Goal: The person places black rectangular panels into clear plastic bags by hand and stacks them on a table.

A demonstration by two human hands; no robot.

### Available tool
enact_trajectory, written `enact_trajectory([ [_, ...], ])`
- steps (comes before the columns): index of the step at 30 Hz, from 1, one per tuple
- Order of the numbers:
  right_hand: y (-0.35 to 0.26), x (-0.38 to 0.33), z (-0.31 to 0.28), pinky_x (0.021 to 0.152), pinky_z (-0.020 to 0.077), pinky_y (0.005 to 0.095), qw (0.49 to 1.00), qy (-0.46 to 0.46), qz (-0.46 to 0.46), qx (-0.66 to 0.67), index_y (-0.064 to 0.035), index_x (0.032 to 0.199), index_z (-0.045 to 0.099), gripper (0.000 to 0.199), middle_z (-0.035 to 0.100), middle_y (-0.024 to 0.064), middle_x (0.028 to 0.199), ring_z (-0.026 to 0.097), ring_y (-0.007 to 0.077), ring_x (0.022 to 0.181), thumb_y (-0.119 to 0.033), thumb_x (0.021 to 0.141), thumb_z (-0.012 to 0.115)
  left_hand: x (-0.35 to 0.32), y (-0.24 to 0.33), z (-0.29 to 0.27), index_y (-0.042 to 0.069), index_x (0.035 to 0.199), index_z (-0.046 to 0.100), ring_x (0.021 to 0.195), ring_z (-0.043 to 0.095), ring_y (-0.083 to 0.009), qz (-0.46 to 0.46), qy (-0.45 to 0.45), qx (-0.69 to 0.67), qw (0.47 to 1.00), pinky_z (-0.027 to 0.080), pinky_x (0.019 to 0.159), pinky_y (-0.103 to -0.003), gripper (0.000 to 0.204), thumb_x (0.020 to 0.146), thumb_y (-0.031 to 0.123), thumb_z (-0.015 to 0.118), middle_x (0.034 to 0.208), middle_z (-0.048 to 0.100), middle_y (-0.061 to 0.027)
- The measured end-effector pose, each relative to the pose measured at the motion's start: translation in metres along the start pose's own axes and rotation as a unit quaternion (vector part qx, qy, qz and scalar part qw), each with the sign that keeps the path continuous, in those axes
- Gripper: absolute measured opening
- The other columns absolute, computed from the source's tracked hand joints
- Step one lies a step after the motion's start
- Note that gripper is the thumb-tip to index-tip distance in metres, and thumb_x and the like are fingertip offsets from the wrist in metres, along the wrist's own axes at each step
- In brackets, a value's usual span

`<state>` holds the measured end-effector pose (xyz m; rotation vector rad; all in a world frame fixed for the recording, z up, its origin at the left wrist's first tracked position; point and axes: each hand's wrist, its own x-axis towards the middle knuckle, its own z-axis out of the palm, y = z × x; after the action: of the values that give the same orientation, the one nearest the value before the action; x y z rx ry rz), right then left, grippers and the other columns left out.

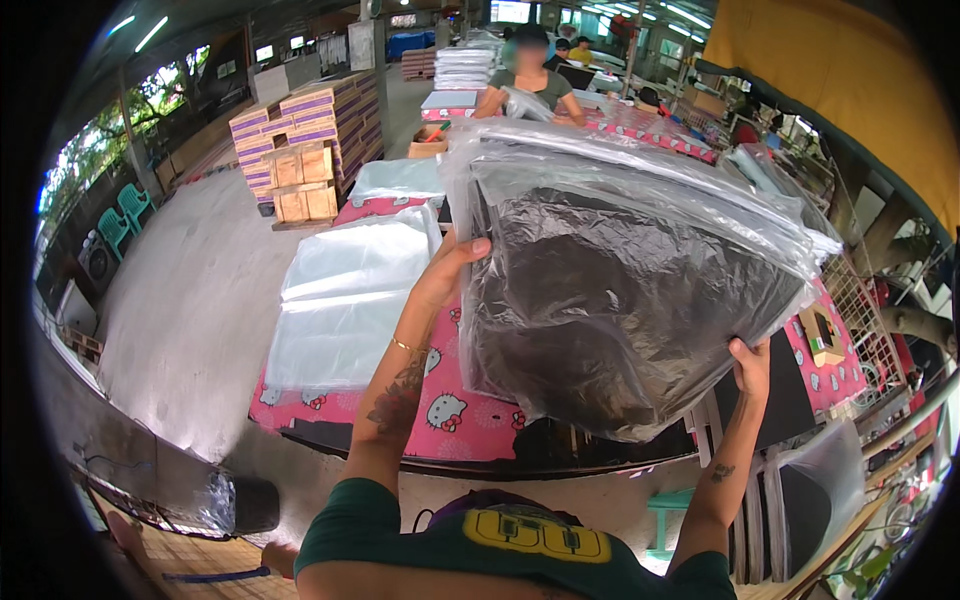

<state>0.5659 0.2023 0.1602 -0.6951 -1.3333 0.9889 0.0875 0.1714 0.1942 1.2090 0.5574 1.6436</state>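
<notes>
I hold up a large clear plastic bag with a black flat item inside (pixel 620 290), raised above the table. My left hand (pixel 448 268) grips the bag's left edge, thumb over the front. My right hand (pixel 750 366) grips the lower right corner from below. The bag tilts, its top edge leaning away from me. It hides much of the table behind it.
A table with a pink cartoon-print cloth (pixel 440 405) carries a stack of clear plastic bags (pixel 345 300) on the left. Black flat panels (pixel 790 500) lean at the right. Stacked cartons (pixel 305 140) stand on the floor behind. A person (pixel 528 80) sits at a far table.
</notes>
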Motion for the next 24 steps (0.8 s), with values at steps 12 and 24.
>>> enact_trajectory([
  [12, -0.003, -0.012, 0.009, 0.098, 0.0337, 0.0325, 0.999, 0.023, -0.038, 0.016, 0.0019, 0.118, 0.055, 0.049, 0.058, 0.0077, 0.116, 0.053, 0.019, 0.107, -0.017, 0.077, 0.074, -0.048, -0.002, 0.057, 0.0, 0.105, 0.053, 0.074, 0.053, -0.0112, 0.269, 0.255, 0.405, 0.836, 0.044, 0.065, -0.024, 0.026, 0.086, 0.013, 0.065, 0.09, 0.056, -0.0051],
  [24, 0.011, -0.013, -0.012, 0.097, 0.0347, 0.0304, 0.998, 0.038, -0.017, 0.046, -0.001, 0.112, 0.059, 0.035, 0.059, 0.0059, 0.115, 0.053, 0.015, 0.106, -0.016, 0.083, 0.069, -0.067, 0.023, 0.027, 0.005, 0.084, 0.055, 0.064, 0.038, -0.0027, 0.075, 0.091, 0.156, 0.981, 0.031, 0.06, -0.019, 0.017, 0.089, 0.019, 0.063, 0.069, 0.045, 0.0078],
])
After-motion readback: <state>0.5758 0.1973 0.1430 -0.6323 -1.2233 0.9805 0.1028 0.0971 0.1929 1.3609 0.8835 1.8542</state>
